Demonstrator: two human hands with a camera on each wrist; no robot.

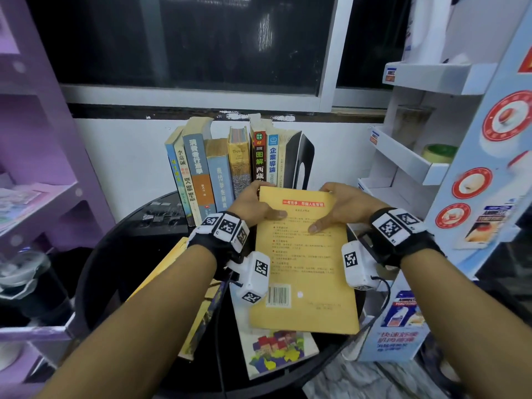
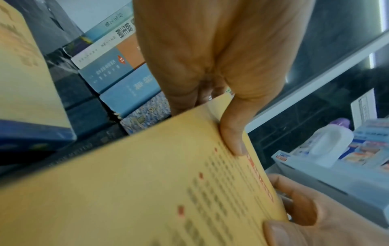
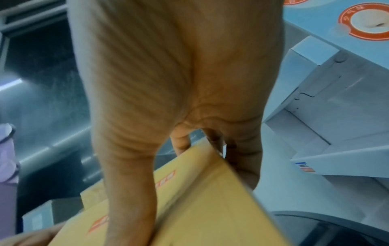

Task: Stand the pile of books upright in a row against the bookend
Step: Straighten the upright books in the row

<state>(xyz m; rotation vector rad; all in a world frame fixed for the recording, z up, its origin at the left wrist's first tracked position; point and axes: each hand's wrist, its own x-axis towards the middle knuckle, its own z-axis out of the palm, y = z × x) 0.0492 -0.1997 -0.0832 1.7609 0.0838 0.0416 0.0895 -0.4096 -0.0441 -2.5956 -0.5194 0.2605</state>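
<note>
A yellow paperback (image 1: 305,263) with red and black print and a barcode is held flat above the round black table (image 1: 115,254). My left hand (image 1: 254,204) grips its far left corner, thumb on the cover. My right hand (image 1: 342,204) grips its far right corner the same way. In the left wrist view the left thumb (image 2: 233,133) presses the yellow cover (image 2: 147,191); in the right wrist view the right thumb (image 3: 130,191) lies on the cover (image 3: 210,208). Behind, several books (image 1: 218,168) stand upright against a black bookend (image 1: 300,161). More books (image 1: 276,352) lie flat under the paperback.
A purple shelf unit (image 1: 43,168) stands at the left with a dark bottle (image 1: 31,289) beside it. A white and blue display rack (image 1: 431,154) with product boxes (image 1: 403,326) crowds the right. A dark window (image 1: 187,38) is behind the table.
</note>
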